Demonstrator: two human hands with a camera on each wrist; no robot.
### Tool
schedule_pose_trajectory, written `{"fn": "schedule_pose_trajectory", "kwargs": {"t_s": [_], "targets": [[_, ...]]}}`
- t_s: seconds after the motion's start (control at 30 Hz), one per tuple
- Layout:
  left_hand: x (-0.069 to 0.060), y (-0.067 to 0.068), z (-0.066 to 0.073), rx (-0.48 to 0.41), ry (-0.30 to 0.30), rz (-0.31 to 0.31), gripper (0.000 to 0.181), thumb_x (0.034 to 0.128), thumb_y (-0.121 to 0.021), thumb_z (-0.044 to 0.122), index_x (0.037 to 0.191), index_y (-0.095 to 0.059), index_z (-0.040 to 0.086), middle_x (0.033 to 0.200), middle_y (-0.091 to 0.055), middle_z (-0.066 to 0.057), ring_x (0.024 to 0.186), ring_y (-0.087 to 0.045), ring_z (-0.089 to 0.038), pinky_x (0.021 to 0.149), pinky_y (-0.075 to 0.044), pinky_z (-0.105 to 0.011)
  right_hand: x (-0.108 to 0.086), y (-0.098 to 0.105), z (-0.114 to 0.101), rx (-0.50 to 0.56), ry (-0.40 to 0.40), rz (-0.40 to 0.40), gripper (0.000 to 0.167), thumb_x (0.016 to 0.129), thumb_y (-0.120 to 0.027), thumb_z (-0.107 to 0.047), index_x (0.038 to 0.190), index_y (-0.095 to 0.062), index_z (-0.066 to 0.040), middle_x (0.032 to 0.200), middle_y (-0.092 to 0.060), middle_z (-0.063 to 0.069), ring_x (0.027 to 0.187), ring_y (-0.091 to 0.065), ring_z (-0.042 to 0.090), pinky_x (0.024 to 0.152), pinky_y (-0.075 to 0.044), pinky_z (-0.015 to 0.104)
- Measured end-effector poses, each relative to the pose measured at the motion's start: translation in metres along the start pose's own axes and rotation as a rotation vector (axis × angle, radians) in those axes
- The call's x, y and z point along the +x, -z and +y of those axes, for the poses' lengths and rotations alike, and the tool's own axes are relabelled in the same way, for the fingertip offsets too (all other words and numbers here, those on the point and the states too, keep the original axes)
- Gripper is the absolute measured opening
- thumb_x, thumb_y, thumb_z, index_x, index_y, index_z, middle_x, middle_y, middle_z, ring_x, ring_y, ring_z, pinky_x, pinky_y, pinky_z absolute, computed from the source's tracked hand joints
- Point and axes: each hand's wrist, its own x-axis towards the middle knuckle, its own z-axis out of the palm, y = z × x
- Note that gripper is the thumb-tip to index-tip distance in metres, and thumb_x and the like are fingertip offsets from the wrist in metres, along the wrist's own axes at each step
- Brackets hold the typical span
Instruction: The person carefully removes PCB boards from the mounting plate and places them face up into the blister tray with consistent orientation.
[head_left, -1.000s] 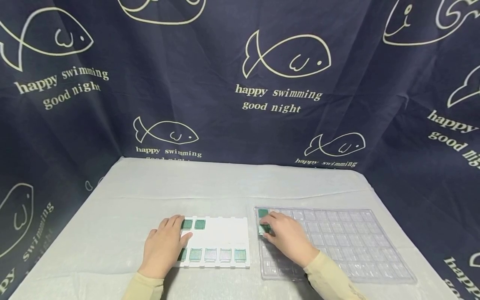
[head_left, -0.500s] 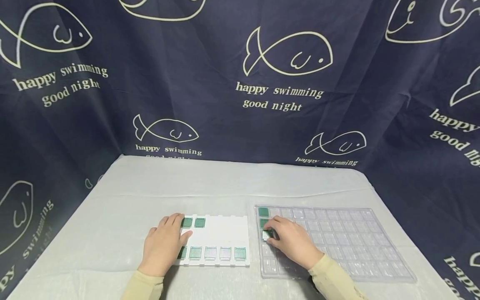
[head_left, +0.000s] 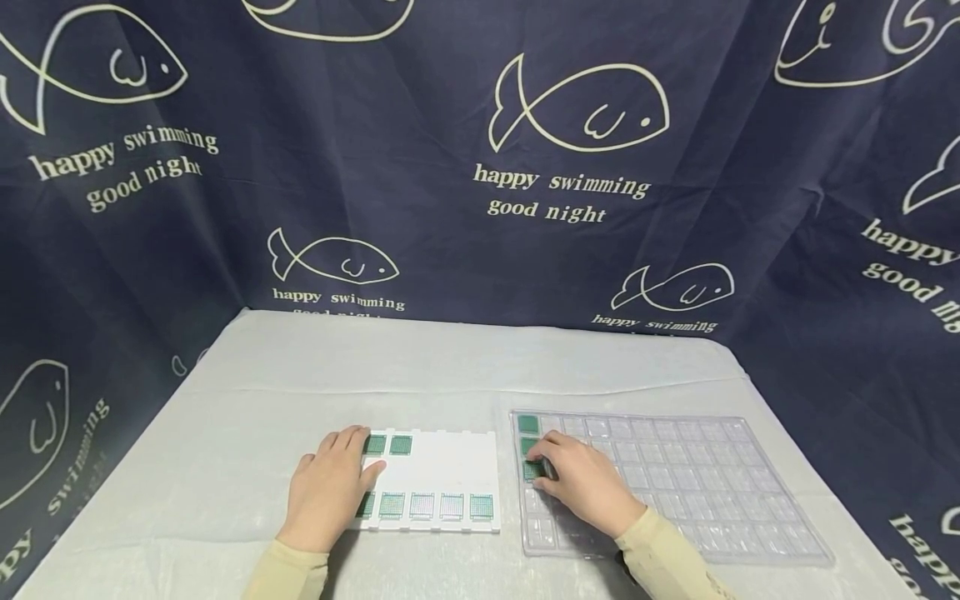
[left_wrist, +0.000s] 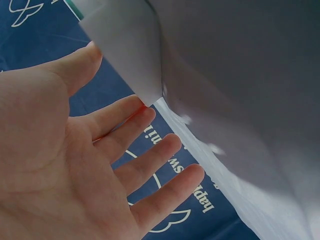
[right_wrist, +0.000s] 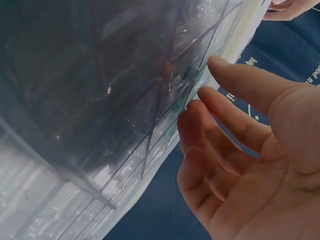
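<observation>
In the head view the left hand (head_left: 325, 492) rests at the left end of a white board (head_left: 450, 467), its thumb over the top. Green square circuit boards sit on it, two visible at the back and several along the front, one of them (head_left: 481, 507) at the right end. The left wrist view shows the hand's (left_wrist: 110, 145) fingers fairly straight, touching the board's edge (left_wrist: 127, 60). The right hand (head_left: 588, 483) holds thumb and index finger at the edges of a green piece (head_left: 532, 471) in the third left-column compartment of a clear tray (head_left: 675, 560). The right wrist view shows curled other fingers.
Two more green pieces, one at the back-left corner (head_left: 528, 424), lie in the tray's left column behind the right hand. White cloth (head_left: 420, 358) covers the table. A dark blue fish-patterned curtain (head_left: 435, 167) surrounds its back and sides.
The right hand has moved slightly towards the front of the tray. The green piece at its fingertips, bright and tilted earlier, now lies flatter in the third compartment. The left hand has stayed in place.
</observation>
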Motion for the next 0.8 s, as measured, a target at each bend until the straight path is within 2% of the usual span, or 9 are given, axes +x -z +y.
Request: {"fn": "schedule_pose_trajectory", "kwargs": {"t_s": [0.47, 0.8], "targets": [[-0.0002, 0.0000, 0.0008, -0.009, -0.001, 0.009, 0.056, 0.0884, -0.077, 0.037, 0.130, -0.064, 0.003, 0.130, -0.068, -0.012, 0.119, -0.064, -0.033, 0.081, -0.055, -0.050, 0.0007, -0.0004, 0.0011, 0.005, 0.002, -0.023, 0.029, 0.077, -0.088, -0.022, 0.103, -0.075, -0.018, 0.104, -0.071, -0.007, 0.091, -0.070, 0.014, 0.077, -0.060, 0.035], [-0.0004, -0.0013, 0.0006, -0.018, 0.003, 0.007, 0.056, 0.0889, -0.077, 0.038, 0.131, -0.063, 0.003, 0.131, -0.068, -0.011, 0.120, -0.064, -0.032, 0.081, -0.055, -0.050, 0.0003, -0.0014, 0.0023, 0.005, 0.009, -0.007, 0.030, 0.077, -0.088, -0.023, 0.104, -0.075, -0.018, 0.104, -0.071, -0.006, 0.092, -0.071, 0.015, 0.078, -0.060, 0.037]]}}
